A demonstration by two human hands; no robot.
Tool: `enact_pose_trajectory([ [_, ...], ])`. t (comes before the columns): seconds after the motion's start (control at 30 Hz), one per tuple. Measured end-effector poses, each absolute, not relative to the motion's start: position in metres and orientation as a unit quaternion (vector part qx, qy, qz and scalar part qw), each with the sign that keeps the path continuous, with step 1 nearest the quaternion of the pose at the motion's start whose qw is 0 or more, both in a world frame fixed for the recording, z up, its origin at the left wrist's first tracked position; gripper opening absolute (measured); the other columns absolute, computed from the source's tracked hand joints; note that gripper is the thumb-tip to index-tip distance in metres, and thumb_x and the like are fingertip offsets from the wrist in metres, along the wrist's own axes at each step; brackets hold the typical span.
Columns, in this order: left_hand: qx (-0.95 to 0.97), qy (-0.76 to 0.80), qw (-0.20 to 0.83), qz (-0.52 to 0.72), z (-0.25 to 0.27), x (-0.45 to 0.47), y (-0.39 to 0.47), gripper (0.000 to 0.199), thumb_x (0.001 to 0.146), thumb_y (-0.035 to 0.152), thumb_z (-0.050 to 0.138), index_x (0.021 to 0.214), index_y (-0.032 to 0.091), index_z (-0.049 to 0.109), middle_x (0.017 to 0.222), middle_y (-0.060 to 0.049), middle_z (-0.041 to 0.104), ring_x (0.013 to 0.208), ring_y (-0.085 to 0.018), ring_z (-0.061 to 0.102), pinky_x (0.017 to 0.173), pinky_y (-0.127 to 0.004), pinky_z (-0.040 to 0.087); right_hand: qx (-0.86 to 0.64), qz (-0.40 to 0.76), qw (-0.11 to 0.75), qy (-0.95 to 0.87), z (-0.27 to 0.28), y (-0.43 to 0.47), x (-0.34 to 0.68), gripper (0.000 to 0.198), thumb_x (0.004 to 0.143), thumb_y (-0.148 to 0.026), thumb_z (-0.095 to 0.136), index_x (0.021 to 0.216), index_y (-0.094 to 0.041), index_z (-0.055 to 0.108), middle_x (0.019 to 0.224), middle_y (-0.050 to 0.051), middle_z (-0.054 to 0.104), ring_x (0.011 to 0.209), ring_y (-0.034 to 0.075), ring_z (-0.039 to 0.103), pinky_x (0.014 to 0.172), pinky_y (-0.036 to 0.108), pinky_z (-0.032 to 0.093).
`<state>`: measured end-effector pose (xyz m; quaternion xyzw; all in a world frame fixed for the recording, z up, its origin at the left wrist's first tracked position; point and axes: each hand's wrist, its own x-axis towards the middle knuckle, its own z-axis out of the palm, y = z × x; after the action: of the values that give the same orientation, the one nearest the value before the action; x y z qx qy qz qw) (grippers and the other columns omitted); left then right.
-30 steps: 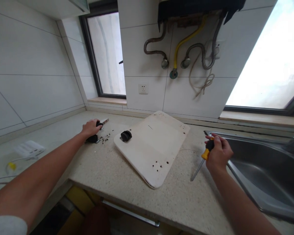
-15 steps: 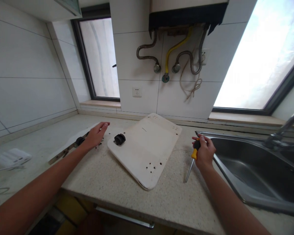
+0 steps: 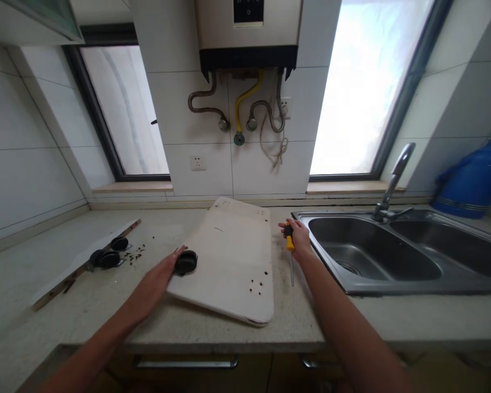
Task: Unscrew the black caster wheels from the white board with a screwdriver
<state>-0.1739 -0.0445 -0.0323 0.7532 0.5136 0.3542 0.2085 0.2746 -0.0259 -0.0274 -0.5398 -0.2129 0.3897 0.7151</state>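
A white board (image 3: pixel 233 256) with small screw holes lies flat on the speckled counter (image 3: pixel 155 322). A black caster wheel (image 3: pixel 186 262) sits on its left edge. My left hand (image 3: pixel 157 281) rests at that edge with fingers apart, its fingertips touching the caster. My right hand (image 3: pixel 297 240) grips a screwdriver (image 3: pixel 289 248) with a yellow and black handle, tip down on the counter right of the board. Two more black casters (image 3: pixel 106 254) and several small dark screws (image 3: pixel 137 254) lie to the left.
A steel double sink (image 3: pixel 393 254) with a faucet (image 3: pixel 393 174) fills the right side. A long white strip (image 3: pixel 82 262) lies on the left counter. A blue container (image 3: pixel 470 183) stands at the far right. Hoses and a water heater hang on the wall behind.
My left hand has come away from the casters on the left and moved right to the caster on the board. The view has swung to the right. My right hand keeps the screwdriver.
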Motion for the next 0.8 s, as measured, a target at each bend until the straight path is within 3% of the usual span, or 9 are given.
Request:
enact_pose_trajectory([
  [0.07, 0.766, 0.488, 0.202, 0.366, -0.051, -0.163, -0.075, 0.072, 0.110, 0.075, 0.038, 0.170, 0.040, 0.056, 0.184, 0.001, 0.040, 0.171, -0.037, 0.040, 0.143, -0.062, 0.030, -0.541, 0.388, 0.719, -0.198, -0.028, -0.027, 0.277, 0.041, 0.107, -0.045, 0.072, 0.136, -0.017, 0.069, 0.129, 0.010, 0.073, 0.108, 0.020, 0.074, 0.093, 0.039, 0.068],
  [0.13, 0.796, 0.447, 0.163, 0.374, -0.064, -0.149, -0.101, 0.080, 0.106, 0.074, 0.054, 0.179, 0.047, 0.035, 0.189, 0.003, 0.027, 0.173, -0.038, 0.034, 0.141, -0.063, 0.036, -0.543, 0.391, 0.720, -0.186, -0.030, -0.028, 0.279, 0.041, 0.107, -0.045, 0.073, 0.137, -0.017, 0.069, 0.132, 0.010, 0.073, 0.112, 0.021, 0.074, 0.096, 0.041, 0.068],
  [0.2, 0.815, 0.420, 0.106, 0.385, -0.069, -0.132, -0.119, 0.103, 0.098, 0.074, 0.069, 0.182, 0.051, 0.016, 0.191, 0.002, 0.022, 0.173, -0.041, 0.034, 0.137, -0.068, 0.042, -0.537, 0.395, 0.723, -0.180, -0.029, -0.029, 0.282, 0.043, 0.106, -0.045, 0.073, 0.138, -0.017, 0.069, 0.135, 0.011, 0.072, 0.115, 0.022, 0.074, 0.099, 0.043, 0.068],
  [0.27, 0.820, 0.405, 0.068, 0.399, -0.069, -0.115, -0.128, 0.115, 0.093, 0.075, 0.075, 0.182, 0.052, 0.006, 0.189, -0.003, 0.029, 0.168, -0.045, 0.042, 0.131, -0.071, 0.048, -0.526, 0.397, 0.731, -0.177, -0.025, -0.030, 0.287, 0.045, 0.106, -0.046, 0.073, 0.140, -0.017, 0.068, 0.137, 0.011, 0.072, 0.118, 0.023, 0.073, 0.101, 0.045, 0.067],
  [0.43, 0.819, 0.377, 0.036, 0.431, -0.070, -0.080, -0.125, 0.113, 0.093, 0.070, 0.079, 0.180, 0.055, 0.009, 0.175, -0.009, 0.053, 0.151, -0.046, 0.063, 0.120, -0.072, 0.057, -0.505, 0.401, 0.749, -0.154, -0.011, -0.036, 0.305, 0.044, 0.107, -0.046, 0.073, 0.139, -0.017, 0.068, 0.133, 0.011, 0.072, 0.113, 0.021, 0.074, 0.096, 0.042, 0.068],
  [0.57, 0.809, 0.396, 0.063, 0.430, -0.067, -0.065, -0.113, 0.116, 0.088, 0.071, 0.083, 0.182, 0.043, 0.021, 0.167, -0.016, 0.061, 0.147, -0.048, 0.064, 0.122, -0.071, 0.053, -0.496, 0.415, 0.751, -0.131, -0.010, -0.041, 0.309, 0.044, 0.107, -0.046, 0.072, 0.139, -0.017, 0.068, 0.133, 0.011, 0.072, 0.113, 0.021, 0.074, 0.096, 0.042, 0.068],
  [0.7, 0.808, 0.402, 0.142, 0.405, -0.038, -0.066, -0.099, 0.087, 0.095, 0.064, 0.075, 0.170, 0.027, 0.051, 0.160, -0.018, 0.068, 0.148, -0.045, 0.062, 0.132, -0.071, 0.038, -0.493, 0.427, 0.750, -0.115, -0.015, -0.039, 0.303, 0.045, 0.107, -0.046, 0.072, 0.141, -0.018, 0.068, 0.138, 0.012, 0.071, 0.118, 0.023, 0.073, 0.101, 0.045, 0.067],
  [0.77, 0.816, 0.379, 0.223, 0.375, -0.015, -0.070, -0.087, 0.071, 0.102, 0.058, 0.068, 0.164, 0.025, 0.059, 0.156, -0.015, 0.072, 0.147, -0.040, 0.064, 0.135, -0.070, 0.031, -0.490, 0.429, 0.751, -0.111, -0.018, -0.037, 0.300, 0.044, 0.107, -0.046, 0.072, 0.141, -0.018, 0.068, 0.138, 0.012, 0.071, 0.118, 0.023, 0.073, 0.101, 0.045, 0.067],
  [0.8, 0.819, 0.358, 0.278, 0.351, -0.003, -0.072, -0.080, 0.069, 0.102, 0.057, 0.070, 0.162, 0.026, 0.061, 0.153, -0.015, 0.075, 0.145, -0.038, 0.066, 0.135, -0.066, 0.033, -0.487, 0.431, 0.751, -0.110, -0.019, -0.036, 0.299, 0.044, 0.107, -0.046, 0.072, 0.140, -0.018, 0.068, 0.138, 0.012, 0.071, 0.118, 0.023, 0.073, 0.101, 0.044, 0.067],
])
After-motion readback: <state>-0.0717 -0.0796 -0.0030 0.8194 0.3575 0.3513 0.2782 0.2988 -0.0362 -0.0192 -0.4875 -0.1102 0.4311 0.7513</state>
